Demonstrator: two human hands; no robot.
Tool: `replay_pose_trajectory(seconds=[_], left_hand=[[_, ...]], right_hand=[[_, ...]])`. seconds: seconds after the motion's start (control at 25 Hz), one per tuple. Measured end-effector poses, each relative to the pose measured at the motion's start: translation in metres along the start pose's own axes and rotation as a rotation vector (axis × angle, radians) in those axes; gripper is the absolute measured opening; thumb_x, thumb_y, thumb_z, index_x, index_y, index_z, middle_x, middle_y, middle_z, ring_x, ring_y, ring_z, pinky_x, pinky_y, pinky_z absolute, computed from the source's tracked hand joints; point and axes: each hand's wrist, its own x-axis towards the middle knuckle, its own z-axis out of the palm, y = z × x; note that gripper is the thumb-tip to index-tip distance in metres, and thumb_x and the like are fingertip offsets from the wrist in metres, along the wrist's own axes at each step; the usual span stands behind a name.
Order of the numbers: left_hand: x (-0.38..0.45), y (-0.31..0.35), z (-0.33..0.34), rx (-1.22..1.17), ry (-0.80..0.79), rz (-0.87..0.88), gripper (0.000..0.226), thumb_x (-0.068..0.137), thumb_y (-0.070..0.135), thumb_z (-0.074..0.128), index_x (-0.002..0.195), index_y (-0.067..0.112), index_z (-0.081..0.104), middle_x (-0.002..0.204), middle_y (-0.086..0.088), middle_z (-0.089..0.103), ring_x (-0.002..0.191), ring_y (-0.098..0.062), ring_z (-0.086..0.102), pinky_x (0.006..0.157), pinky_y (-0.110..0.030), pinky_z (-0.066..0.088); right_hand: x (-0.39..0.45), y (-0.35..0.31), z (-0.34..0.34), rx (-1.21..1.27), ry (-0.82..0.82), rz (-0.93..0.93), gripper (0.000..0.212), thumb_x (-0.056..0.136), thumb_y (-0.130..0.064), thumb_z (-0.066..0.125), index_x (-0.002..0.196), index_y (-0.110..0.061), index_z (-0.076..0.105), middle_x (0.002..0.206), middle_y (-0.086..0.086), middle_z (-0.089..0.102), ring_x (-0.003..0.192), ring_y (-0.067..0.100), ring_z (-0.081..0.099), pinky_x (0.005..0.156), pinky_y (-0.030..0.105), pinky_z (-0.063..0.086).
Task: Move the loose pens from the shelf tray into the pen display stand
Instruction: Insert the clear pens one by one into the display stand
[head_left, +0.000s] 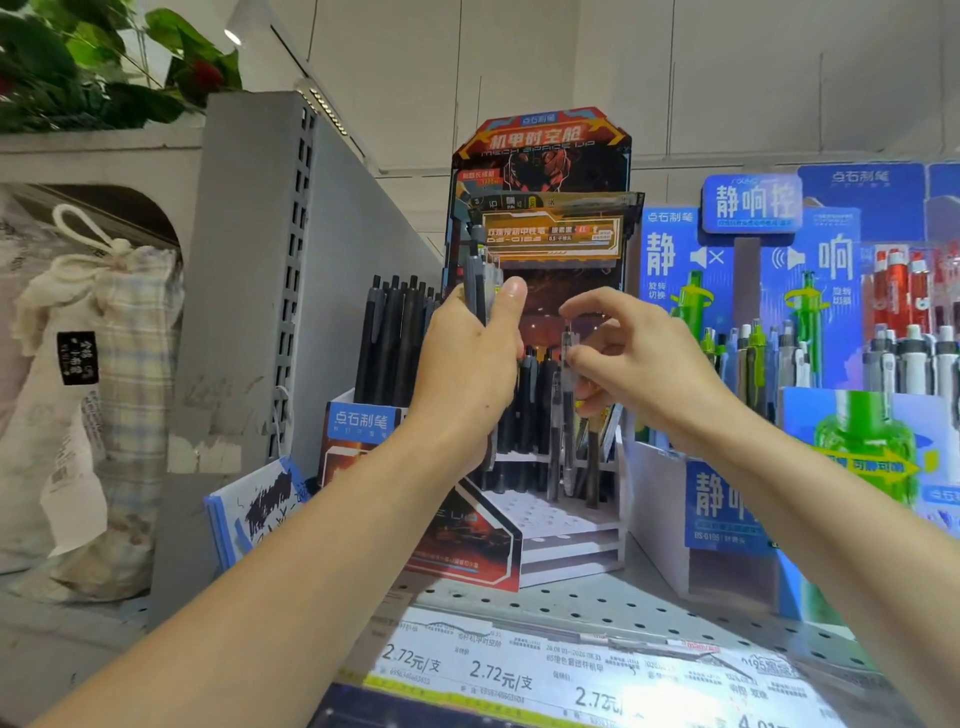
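Left hand (470, 358) grips grey-black pens (479, 283); right hand (631, 358) seemingly pinches a clear pen (569, 364).

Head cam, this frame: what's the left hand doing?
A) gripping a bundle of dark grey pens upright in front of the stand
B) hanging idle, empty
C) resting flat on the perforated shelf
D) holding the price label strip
A: the left hand has its fingers and thumb curled round a bundle of dark grey pens, held upright in front of the red-and-orange cardboard pen display stand.
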Motion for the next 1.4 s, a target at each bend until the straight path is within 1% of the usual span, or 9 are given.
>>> replay_pose_trajectory(seconds=[0.12,0.2,0.36,0.52,0.68,0.88,1.12,1.28,1.4], left_hand=[[-0.003,0.001,0.003,0.014,-0.03,-0.01,0.055,0.1,0.05,0.048,0.138,0.01,0.046,0.09,-0.007,0.067,0.095,-0.039,0.066,0.093,-0.058,0.05],[-0.004,-0.001,0.006,0.005,-0.037,0.008,0.047,0.101,0.05,0.048,0.135,0.018,0.046,0.109,-0.015,0.066,0.114,-0.045,0.06,0.095,-0.058,0.05],[-0.003,-0.003,0.009,0.012,-0.056,0.023,0.048,0.101,0.049,0.048,0.139,0.02,0.042,0.089,-0.002,0.062,0.097,-0.044,0.061,0.09,-0.056,0.052],[-0.001,-0.008,0.011,0.034,-0.072,0.058,0.044,0.101,0.047,0.048,0.135,0.019,0.047,0.08,0.001,0.061,0.073,-0.017,0.056,0.082,-0.051,0.051],[0.001,-0.007,0.012,0.035,-0.08,0.019,0.059,0.099,0.052,0.048,0.145,0.014,0.041,0.107,-0.013,0.068,0.117,-0.042,0.06,0.104,-0.063,0.044],[0.001,-0.008,0.011,0.056,-0.093,0.094,0.039,0.101,0.049,0.047,0.111,0.014,0.06,0.075,0.001,0.061,0.066,-0.015,0.055,0.071,-0.042,0.047],[0.001,-0.008,0.009,0.058,-0.09,0.087,0.042,0.102,0.048,0.047,0.09,0.01,0.061,0.07,-0.003,0.062,0.053,-0.015,0.05,0.057,-0.035,0.045],[0.001,-0.012,0.01,0.081,-0.09,0.059,0.053,0.102,0.05,0.046,0.083,0.005,0.065,0.05,-0.001,0.052,0.044,-0.014,0.047,0.048,-0.029,0.044],[0.001,-0.014,0.011,0.047,-0.112,0.055,0.049,0.103,0.048,0.047,0.086,0.007,0.067,0.054,-0.002,0.058,0.042,-0.008,0.049,0.045,-0.02,0.044]], right_hand=[[-0.002,0.003,0.003,-0.069,-0.011,-0.029,0.032,0.093,-0.002,0.059,0.113,-0.027,0.064,0.066,0.005,0.071,0.052,0.017,0.07,0.05,0.026,0.059],[-0.002,0.004,0.004,-0.091,-0.025,-0.04,0.028,0.094,-0.003,0.059,0.109,-0.027,0.064,0.067,0.006,0.07,0.053,0.019,0.07,0.053,0.03,0.061],[0.0,0.007,0.003,-0.142,-0.019,-0.064,0.026,0.094,-0.004,0.06,0.11,-0.024,0.062,0.069,0.006,0.07,0.055,0.022,0.07,0.057,0.038,0.063],[0.001,0.009,0.006,-0.214,0.004,-0.086,0.022,0.093,-0.006,0.059,0.109,-0.021,0.06,0.069,0.002,0.07,0.054,0.02,0.068,0.064,0.042,0.062],[0.002,0.008,0.006,-0.312,0.01,-0.121,0.021,0.093,-0.012,0.062,0.111,-0.024,0.061,0.079,-0.006,0.067,0.072,0.017,0.064,0.068,0.031,0.051],[0.0,0.005,0.004,-0.263,0.004,-0.115,0.021,0.094,-0.01,0.061,0.111,-0.023,0.061,0.082,-0.002,0.067,0.068,0.014,0.062,0.073,0.042,0.059],[-0.003,0.004,0.004,-0.269,-0.052,-0.072,0.023,0.093,-0.008,0.058,0.111,-0.023,0.061,0.082,0.0,0.069,0.068,0.021,0.065,0.072,0.045,0.06],[-0.001,0.001,0.009,-0.561,-0.009,-0.097,0.022,0.093,-0.014,0.058,0.111,-0.022,0.067,0.097,0.001,0.065,0.093,0.031,0.062,0.075,0.042,0.053],[-0.001,-0.002,0.01,-0.789,-0.004,-0.061,0.019,0.098,-0.023,0.057,0.112,-0.023,0.069,0.106,0.001,0.054,0.094,0.031,0.06,0.068,0.036,0.044]])
